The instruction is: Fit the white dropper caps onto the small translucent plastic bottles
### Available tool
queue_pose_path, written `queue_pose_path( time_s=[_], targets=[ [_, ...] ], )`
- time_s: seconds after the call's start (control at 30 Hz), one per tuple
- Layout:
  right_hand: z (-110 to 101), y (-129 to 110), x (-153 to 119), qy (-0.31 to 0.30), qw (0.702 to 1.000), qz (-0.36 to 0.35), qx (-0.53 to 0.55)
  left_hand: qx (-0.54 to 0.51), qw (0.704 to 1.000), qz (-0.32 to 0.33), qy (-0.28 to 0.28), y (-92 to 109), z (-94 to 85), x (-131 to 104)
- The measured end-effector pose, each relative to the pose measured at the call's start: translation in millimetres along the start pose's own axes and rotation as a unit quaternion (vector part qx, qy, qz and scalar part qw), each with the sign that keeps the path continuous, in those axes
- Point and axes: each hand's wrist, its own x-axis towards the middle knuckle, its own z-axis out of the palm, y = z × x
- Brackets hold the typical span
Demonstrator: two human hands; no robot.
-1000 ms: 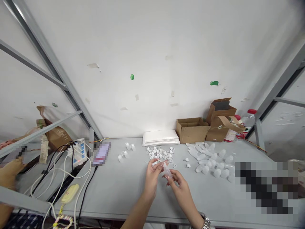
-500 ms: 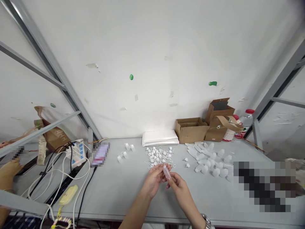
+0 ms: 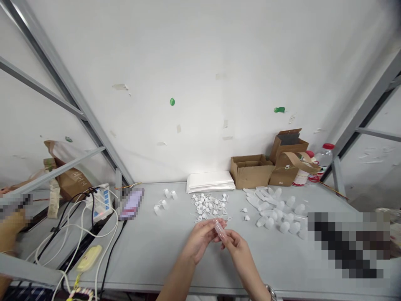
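A small clear plastic tube [image 3: 220, 230] is held at a slant between my two hands above the front of the grey table. My left hand [image 3: 202, 239] closes its thumb and fingers round the tube's upper end. The lower end is pinched by my right hand [image 3: 234, 243]; both hands' fingers hide part of the tube. Just beyond them lies a pile of small white caps with loops [image 3: 206, 205]. To the right, several translucent plastic tubes [image 3: 278, 213] lie scattered, with two loose white caps [image 3: 246, 214] between them and the pile.
White stacked sheets [image 3: 210, 182] and an open cardboard box [image 3: 253, 171] stand by the wall. Several translucent pieces [image 3: 165, 201] sit left of the pile. Farther left are a phone [image 3: 131, 203], a power strip [image 3: 102, 203] and tangled cables. Another person's arm [image 3: 9, 234] is at the far left.
Both hands have lowered very slightly with the tube. The white tip that showed at the tube's upper end is now less visible under my left fingers.
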Motion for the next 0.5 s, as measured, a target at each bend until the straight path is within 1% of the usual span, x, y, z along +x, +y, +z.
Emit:
queue_pose_path(
  time_s=[0.13, 0.23, 0.3, 0.4, 0.47, 0.5],
  targets=[
    [2.0, -3.5, -5.2, 0.039, 0.991, -0.067, -0.105, -0.034, 0.999, 0.02, 0.016, -5.0, 5.0, -3.2],
    [1.8, -3.2, -8.5, 0.064, 0.986, -0.076, -0.136, -0.076, 0.997, 0.009, 0.012, -9.4, 6.0, -4.5],
    [0.9, -1.8, -8.6, 0.063, 0.989, -0.066, -0.114, -0.098, 0.995, -0.005, 0.007, -11.7, 5.8, -4.5],
    [-1.2, 0.1, -5.4, 0.041, 0.997, -0.038, -0.055, -0.108, 0.994, -0.005, 0.0, -12.8, 6.2, -4.0],
    [-2.7, 0.7, -2.3, 0.009, 1.0, -0.016, -0.016, -0.102, 0.995, -0.005, -0.001, -11.1, 6.8, -3.8],
    [-3.2, 0.7, -0.8, -0.017, 1.0, -0.008, 0.005, -0.099, 0.995, -0.008, -0.001, -9.6, 7.0, -3.7]
  ],
)
